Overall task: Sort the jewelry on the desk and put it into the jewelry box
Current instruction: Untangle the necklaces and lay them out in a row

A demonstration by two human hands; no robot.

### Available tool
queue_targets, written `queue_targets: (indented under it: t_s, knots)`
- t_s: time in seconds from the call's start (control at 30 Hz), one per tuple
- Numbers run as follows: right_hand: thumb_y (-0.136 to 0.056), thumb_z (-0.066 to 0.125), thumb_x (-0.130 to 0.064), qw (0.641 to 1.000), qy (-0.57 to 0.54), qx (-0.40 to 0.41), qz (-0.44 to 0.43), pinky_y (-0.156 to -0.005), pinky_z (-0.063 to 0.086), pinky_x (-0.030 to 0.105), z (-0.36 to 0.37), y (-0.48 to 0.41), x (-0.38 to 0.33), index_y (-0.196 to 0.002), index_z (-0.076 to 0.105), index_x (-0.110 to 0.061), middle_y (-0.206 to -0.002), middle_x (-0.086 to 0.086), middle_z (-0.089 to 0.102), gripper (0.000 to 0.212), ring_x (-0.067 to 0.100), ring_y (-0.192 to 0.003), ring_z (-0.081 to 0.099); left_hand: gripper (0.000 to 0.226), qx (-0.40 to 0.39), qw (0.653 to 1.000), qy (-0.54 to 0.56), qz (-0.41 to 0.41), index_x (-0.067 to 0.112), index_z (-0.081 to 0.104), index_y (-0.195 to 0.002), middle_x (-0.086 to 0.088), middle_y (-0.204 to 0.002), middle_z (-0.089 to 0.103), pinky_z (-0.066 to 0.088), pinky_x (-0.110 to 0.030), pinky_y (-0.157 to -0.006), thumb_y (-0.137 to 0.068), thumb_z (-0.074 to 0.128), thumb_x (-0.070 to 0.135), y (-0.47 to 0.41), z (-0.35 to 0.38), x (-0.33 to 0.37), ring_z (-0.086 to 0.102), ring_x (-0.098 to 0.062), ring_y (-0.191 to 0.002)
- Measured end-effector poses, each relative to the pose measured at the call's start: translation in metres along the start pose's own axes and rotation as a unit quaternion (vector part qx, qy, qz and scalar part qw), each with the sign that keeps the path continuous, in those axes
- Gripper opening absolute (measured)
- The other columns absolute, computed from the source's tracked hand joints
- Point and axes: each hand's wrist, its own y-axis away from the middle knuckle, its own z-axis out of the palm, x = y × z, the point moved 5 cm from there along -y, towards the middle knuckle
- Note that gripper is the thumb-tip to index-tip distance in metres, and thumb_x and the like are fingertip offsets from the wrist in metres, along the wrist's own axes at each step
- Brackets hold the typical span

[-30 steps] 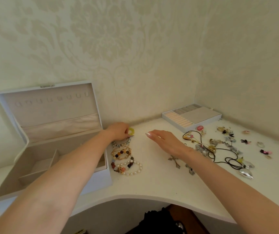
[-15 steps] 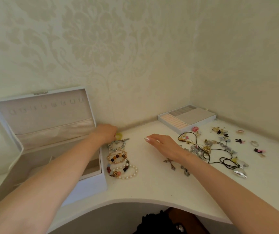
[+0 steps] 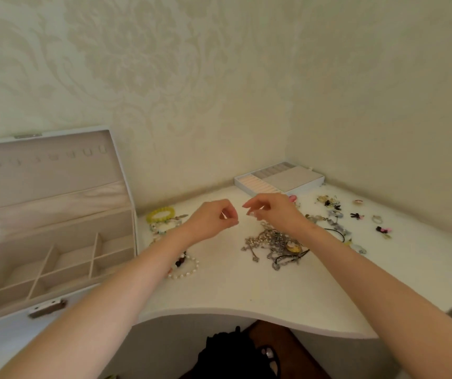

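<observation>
Both our hands hang above the desk (image 3: 246, 294), close together but not touching. The left hand (image 3: 213, 218) has its fingers curled in, thumb tip near the first finger. The right hand (image 3: 274, 212) has its fingers bent down too. Are they pinching a thin chain btw them? We can't tell, it's too small to see.

The jewelry lies on the desk. A yellow bead bracelet (image 3: 161, 214) and a pearl bracelet (image 3: 189, 269) sit in a row beside the jewelry box (image 3: 66, 258). A messy pile of chains (image 3: 272, 243) lies just under the right hand, w/ little bits farther right. The box is open and its slots look bare (the ring tray (image 3: 295, 177) sits apart by the wall).

We think the step is picking one piece out of the pile. To do it well, we should take one chain by its end and lift slow. The other hand should hold the pile down, b/c chains snag. Then like goes w/ like, one slot per kind.
</observation>
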Motion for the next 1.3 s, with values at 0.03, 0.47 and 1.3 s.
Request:
queue_targets:
  t_s: [0.03,0.47,1.3]
  knots:
    - [-0.087,0.064,-0.008,1.0,0.013,-0.001,0.008,-0.065,0.046,0.015,-0.006,0.001,0.002,-0.101,0.07,-0.021,-0.092,-0.004,0.067,0.021,0.004,-0.075,0.058,0.007,-0.004,1.0,0.0,0.002,0.02,0.06,-0.087,0.004,-0.091,0.063,0.045,-0.027,-0.077,-0.085,0.067,0.022,0.001,0.006,0.006,0.054,-0.012,-0.08]
    - [-0.07,0.08,-0.03,0.968,0.206,-0.145,0.007,-0.078,0.047,0.035,-0.003,0.007,0.016,-0.085,0.071,-0.027,-0.086,0.001,0.065,0.018,0.019,-0.086,0.06,0.017,-0.062,0.996,-0.057,-0.031,0.015,0.058,-0.088,0.0,-0.091,0.059,0.044,-0.032,-0.073,-0.082,0.07,0.026,-0.012,0.051,0.013,0.053,-0.014,-0.081]
    - [-0.086,0.066,-0.013,0.96,-0.273,0.025,0.063,-0.06,0.048,0.022,-0.017,0.013,0.019,-0.089,0.066,-0.013,-0.075,0.0,0.062,0.003,0.012,-0.06,0.058,0.008,0.083,0.909,0.407,-0.039,0.012,0.048,-0.088,-0.006,-0.064,0.07,0.039,-0.02,-0.048,-0.096,0.048,0.01,0.005,0.036,0.012,0.062,-0.016,-0.051]
